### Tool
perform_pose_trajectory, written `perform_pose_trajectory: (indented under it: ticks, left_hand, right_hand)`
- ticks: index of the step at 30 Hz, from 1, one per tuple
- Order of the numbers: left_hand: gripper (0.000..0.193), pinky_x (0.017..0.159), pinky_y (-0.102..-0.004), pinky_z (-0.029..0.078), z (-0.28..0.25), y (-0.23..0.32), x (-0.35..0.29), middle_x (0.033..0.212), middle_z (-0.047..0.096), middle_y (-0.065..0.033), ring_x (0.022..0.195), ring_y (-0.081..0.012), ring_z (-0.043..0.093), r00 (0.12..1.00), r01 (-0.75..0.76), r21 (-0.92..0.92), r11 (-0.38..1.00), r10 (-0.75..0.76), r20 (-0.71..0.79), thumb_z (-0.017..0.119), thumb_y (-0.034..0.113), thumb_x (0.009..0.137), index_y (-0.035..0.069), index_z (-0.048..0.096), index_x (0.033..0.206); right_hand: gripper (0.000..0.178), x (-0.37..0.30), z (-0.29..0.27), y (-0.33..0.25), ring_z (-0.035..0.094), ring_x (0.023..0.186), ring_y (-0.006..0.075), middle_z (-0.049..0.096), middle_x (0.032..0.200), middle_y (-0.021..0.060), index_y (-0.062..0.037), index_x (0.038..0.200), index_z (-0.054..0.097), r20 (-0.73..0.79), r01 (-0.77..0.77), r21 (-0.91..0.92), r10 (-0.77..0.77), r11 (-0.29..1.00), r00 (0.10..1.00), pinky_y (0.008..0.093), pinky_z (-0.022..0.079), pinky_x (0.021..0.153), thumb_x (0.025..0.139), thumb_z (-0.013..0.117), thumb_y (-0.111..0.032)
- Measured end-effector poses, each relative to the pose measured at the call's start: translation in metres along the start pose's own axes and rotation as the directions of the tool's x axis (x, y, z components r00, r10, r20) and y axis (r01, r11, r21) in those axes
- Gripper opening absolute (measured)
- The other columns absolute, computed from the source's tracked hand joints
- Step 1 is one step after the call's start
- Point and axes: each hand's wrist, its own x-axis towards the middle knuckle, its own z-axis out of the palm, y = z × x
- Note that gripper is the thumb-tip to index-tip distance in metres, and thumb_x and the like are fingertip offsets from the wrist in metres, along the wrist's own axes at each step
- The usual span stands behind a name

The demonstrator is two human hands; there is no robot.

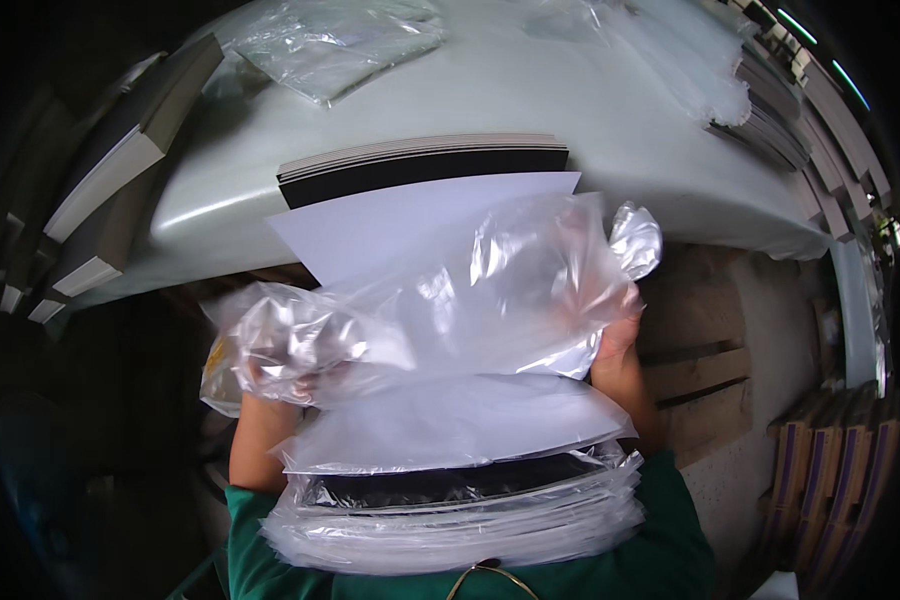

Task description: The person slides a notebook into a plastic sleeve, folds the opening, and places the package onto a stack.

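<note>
Between my hands stretches a clear plastic bag (430,310), crumpled and shiny at both ends. My left hand (305,385) grips its left end, with the fingers partly covered by the film. Closed on the right end is my right hand (620,322), its fingers blurred through the plastic. Beyond the bag, a white sheet (370,225) rests on a stack of black-faced boards (420,165) at the table's near edge. Close to my body, below the bag, lies a pile of plastic-wrapped boards (450,530); the topmost package (460,425) shows white.
A pale covered table (450,85) curves across the far side. Loose plastic bags (340,45) lie on it, with more plastic film (670,65) at the far right. Thick board stacks (120,170) stand left. Bundled brown stacks (835,470) and a wooden pallet (705,390) are at right.
</note>
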Motion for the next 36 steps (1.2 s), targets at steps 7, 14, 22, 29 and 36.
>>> perform_pose_trajectory:
  ticks: [7, 14, 22, 29, 36]
  left_hand:
    - [0.050, 0.078, -0.0430, 0.046, -0.025, -0.010, -0.010, 0.110, 0.051, -0.0165, 0.094, -0.0273, 0.053, 0.992, 0.021, -0.039, 0.999, -0.026, -0.123, 0.052, 0.040, 0.081, 0.000, 0.048, 0.109]
    - [0.061, 0.084, -0.0416, 0.044, 0.024, -0.001, -0.009, 0.100, 0.054, -0.0140, 0.093, -0.0267, 0.055, 0.993, -0.073, 0.435, 0.898, 0.105, -0.051, 0.062, 0.030, 0.064, -0.002, 0.044, 0.114]
    - [0.026, 0.061, -0.0148, 0.036, 0.061, 0.002, 0.043, 0.080, 0.044, -0.0004, 0.066, -0.0045, 0.039, 0.835, -0.213, 0.955, 0.207, 0.546, 0.068, 0.052, -0.009, 0.072, -0.001, 0.053, 0.097]
    - [0.036, 0.058, -0.0158, 0.037, 0.023, 0.017, 0.046, 0.089, 0.041, -0.0034, 0.070, -0.0043, 0.042, 0.856, -0.138, 0.761, -0.634, 0.310, 0.413, 0.053, -0.001, 0.080, 0.007, 0.051, 0.115]
    - [0.021, 0.077, -0.0283, 0.038, 0.043, 0.008, 0.052, 0.091, 0.043, -0.0102, 0.084, -0.0214, 0.046, 0.848, 0.000, 0.969, -0.247, 0.514, 0.131, 0.053, 0.002, 0.075, 0.001, 0.060, 0.095]
  right_hand:
    - [0.057, 0.018, 0.032, 0.002, 0.055, 0.087, 0.0208, 0.055, 0.095, 0.0093, -0.0007, 0.119, 0.042, 0.358, 0.035, 0.106, -0.071, 0.994, 0.931, 0.0331, 0.046, 0.081, 0.069, 0.066, -0.014]
    - [0.046, 0.016, 0.064, -0.011, 0.051, 0.080, 0.0125, 0.045, 0.083, 0.0010, -0.0026, 0.112, 0.042, -0.074, 0.255, -0.580, -0.361, 0.773, 0.930, 0.0324, 0.048, 0.079, 0.071, 0.063, -0.004]
    - [0.013, 0.028, 0.072, -0.025, 0.044, 0.057, 0.0145, 0.048, 0.078, 0.0064, 0.0005, 0.064, 0.052, 0.577, 0.532, -0.787, -0.678, -0.313, 0.456, 0.0256, 0.041, 0.056, 0.063, 0.063, 0.008]
    - [0.034, 0.053, 0.077, -0.026, 0.058, 0.064, 0.0200, 0.057, 0.104, 0.0018, -0.0067, 0.090, 0.065, 0.508, 0.241, -0.808, -0.426, -0.538, 0.749, 0.0276, 0.045, 0.055, 0.061, 0.056, 0.011]
    - [0.030, 0.045, 0.078, -0.034, 0.060, 0.067, 0.0203, 0.062, 0.089, 0.0028, -0.0056, 0.085, 0.065, 0.668, 0.410, -0.712, -0.369, -0.570, 0.646, 0.0279, 0.046, 0.056, 0.058, 0.059, 0.007]
